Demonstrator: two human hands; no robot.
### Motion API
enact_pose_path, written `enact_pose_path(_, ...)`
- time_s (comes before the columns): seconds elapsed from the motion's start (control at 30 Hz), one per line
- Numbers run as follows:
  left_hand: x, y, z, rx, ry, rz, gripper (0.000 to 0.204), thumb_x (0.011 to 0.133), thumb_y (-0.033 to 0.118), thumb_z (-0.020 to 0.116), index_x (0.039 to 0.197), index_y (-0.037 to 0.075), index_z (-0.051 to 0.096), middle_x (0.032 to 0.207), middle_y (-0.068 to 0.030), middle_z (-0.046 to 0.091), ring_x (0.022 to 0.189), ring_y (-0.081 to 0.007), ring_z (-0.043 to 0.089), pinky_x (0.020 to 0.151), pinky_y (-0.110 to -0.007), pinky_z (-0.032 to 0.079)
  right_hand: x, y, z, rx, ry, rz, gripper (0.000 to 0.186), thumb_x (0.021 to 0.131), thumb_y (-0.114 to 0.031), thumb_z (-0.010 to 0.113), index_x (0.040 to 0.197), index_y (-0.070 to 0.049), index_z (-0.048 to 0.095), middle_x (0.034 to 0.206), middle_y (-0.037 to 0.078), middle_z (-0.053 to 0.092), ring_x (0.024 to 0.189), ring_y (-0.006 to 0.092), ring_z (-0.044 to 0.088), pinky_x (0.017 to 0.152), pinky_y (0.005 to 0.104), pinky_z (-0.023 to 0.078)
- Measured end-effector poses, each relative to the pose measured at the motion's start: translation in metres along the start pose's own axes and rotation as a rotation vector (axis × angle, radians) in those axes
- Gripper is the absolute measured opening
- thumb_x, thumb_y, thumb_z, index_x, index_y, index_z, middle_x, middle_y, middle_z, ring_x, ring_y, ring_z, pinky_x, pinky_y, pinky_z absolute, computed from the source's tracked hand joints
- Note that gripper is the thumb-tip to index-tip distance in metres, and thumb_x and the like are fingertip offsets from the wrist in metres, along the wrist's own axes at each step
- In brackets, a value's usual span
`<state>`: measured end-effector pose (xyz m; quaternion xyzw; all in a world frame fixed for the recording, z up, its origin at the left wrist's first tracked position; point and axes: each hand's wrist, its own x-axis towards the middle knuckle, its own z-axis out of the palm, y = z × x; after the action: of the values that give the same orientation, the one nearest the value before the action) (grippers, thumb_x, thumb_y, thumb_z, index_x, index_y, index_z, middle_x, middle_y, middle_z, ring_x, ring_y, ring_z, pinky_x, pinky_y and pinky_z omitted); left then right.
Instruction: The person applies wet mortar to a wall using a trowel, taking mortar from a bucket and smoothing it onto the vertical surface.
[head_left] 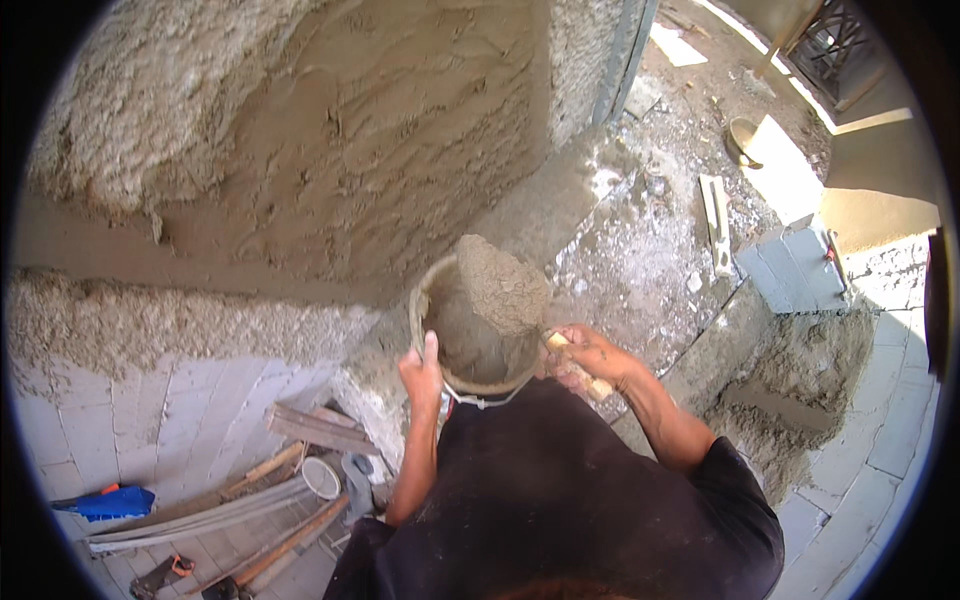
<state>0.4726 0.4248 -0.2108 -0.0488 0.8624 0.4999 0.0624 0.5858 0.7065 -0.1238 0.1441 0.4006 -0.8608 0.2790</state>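
The left hand (421,374) is closed on the near left edge of the bucket (417,310), its thumb pointing up against the rim and the other fingers curled partly out of sight along the side. The right hand (592,362), just beside the bucket's right edge, is wrapped firmly round a pale yellow handle (600,388), which pokes out at both ends of the fist. Over the bucket's mouth sits a thick, grainy lump of grey-brown mortar (503,287), domed and lumpy; it hides whatever lies beneath it, so I cannot tell the shape of the tool's far end. The bucket is round and dark inside, smeared with wet mix, with a thin white bail (483,403) looping along its near side. Beyond the bucket and to its left, the wall wears a damp brown coat of plaster (390,150), ridged and streaky, next to a dry, pale, pebbly patch (110,120). To the bucket's right lie a flat-faced grey block (795,270) and a crumbly spread of mortar mix (800,385). Nearer me and left of the bucket are rough wooden boards (320,428) and a small white pail (321,478).
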Motion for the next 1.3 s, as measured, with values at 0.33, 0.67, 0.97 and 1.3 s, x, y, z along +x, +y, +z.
enact_pose_path(0.33,-0.008,-0.047,-0.018,-0.219,0.221,0.005,0.039,0.092,0.03,0.065,0.083,-0.008,0.065,0.078,-0.0079,0.066,0.072,-0.0143,0.055,0.069,-0.034,0.046,-0.007,-0.184,0.093,0.051,0.388,-1.342,0.026,0.09,-0.006,0.054,0.113,-0.001,0.043,0.077,0.005,0.051,0.05,0.0098,0.052,0.041,0.0248,0.045)
enact_pose_path(0.67,0.003,-0.055,-0.065,-0.027,0.333,-0.006,0.042,0.09,0.025,0.067,0.066,-0.007,0.054,0.061,-0.0085,0.055,0.059,-0.0154,0.046,0.058,-0.039,0.04,0.146,-0.397,0.073,0.123,1.722,-2.032,0.021,0.091,-0.005,0.056,0.108,0.0,0.044,0.082,0.011,0.058,0.06,0.0183,0.06,0.05,0.03,0.051)
enact_pose_path(0.97,0.013,-0.041,-0.077,0.041,0.242,-0.166,0.043,0.091,0.025,0.065,0.067,-0.01,0.057,0.056,-0.0107,0.055,0.056,-0.0176,0.045,0.056,-0.043,0.04,0.259,-0.207,0.165,-0.67,0.476,-1.298,0.039,0.085,-0.018,0.058,0.118,-0.004,0.043,0.079,0.026,0.058,0.077,0.0461,0.06,0.07,0.0504,0.047)
enact_pose_path(1.3,-0.005,0.012,-0.051,-0.077,0.07,-0.114,0.043,0.095,0.031,0.063,0.069,-0.002,0.056,0.057,-0.0006,0.049,0.058,-0.0098,0.041,0.052,-0.035,0.037,0.132,-0.008,-0.023,-1.779,0.137,-0.111,0.02,0.073,-0.015,0.063,0.082,0.003,0.067,0.083,0.024,0.067,0.084,0.0386,0.067,0.071,0.046,0.051)
